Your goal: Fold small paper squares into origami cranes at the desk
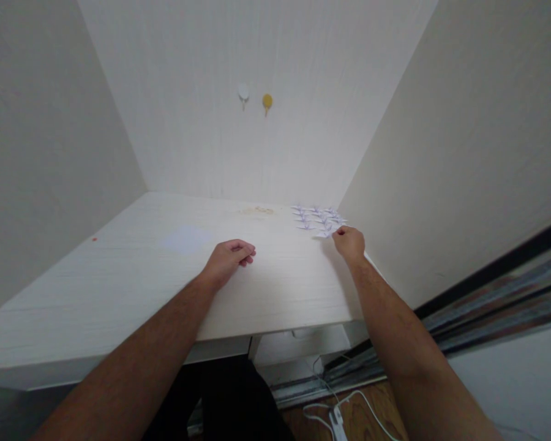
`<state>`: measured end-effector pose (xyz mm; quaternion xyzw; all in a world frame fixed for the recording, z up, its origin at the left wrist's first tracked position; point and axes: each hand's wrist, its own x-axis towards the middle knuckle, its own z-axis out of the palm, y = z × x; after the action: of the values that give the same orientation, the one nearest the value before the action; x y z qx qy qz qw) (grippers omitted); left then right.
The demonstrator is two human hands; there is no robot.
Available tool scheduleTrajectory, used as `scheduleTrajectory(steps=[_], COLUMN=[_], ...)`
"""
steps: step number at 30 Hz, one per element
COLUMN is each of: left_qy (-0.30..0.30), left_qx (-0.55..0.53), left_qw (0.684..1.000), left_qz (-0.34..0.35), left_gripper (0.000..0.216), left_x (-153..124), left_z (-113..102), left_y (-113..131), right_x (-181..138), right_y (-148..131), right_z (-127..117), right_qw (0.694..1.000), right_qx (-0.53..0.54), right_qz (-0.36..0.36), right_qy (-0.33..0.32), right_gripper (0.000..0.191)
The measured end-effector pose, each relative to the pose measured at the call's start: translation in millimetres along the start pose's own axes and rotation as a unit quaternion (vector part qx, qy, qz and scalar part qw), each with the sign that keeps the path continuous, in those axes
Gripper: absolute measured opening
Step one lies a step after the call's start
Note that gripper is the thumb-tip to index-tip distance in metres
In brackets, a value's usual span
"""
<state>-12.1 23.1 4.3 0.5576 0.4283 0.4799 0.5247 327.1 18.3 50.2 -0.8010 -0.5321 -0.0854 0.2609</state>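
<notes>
My left hand (pixel 229 257) rests on the white desk (pixel 119 275) near its middle, fingers curled loosely inward with nothing visible in them. My right hand (pixel 349 242) reaches to the desk's far right corner, fingers pinched on a small pale purple folded paper crane (pixel 325 233). Just beyond it lie several more small purple paper cranes (pixel 316 217) set out in rows by the wall. A pale lilac square sheet of paper (pixel 186 239) lies flat on the desk left of my left hand.
White walls close the desk in on the left, back and right. A white hook (pixel 243 94) and a yellow hook (pixel 267 101) are stuck on the back wall. White cables and a plug (pixel 337 419) lie on the wooden floor below.
</notes>
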Motion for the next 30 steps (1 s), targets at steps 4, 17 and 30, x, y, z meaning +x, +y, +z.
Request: scheduleTrajectory(steps=[4,17,30], left_qy=[-0.001,-0.002,-0.01], left_qx=[0.016,0.022,0.033], left_qw=[1.0,1.0,0.999], left_qz=[0.0,-0.009,0.0], left_gripper=[0.024,0.023,0.024], left_x=[0,-2,0], left_z=[-1,0,-3], left_y=[0,5,-1], right_x=[7,17,19], right_y=[16,21,21], right_z=[3,17,21], right_qw=[0.997,0.994,0.995], right_qx=[-0.053,-0.087,-0.072], right_qz=[0.041,0.045,0.061], right_qy=[-0.024,-0.056,-0.043], right_gripper=[0.022,0.026,0.025])
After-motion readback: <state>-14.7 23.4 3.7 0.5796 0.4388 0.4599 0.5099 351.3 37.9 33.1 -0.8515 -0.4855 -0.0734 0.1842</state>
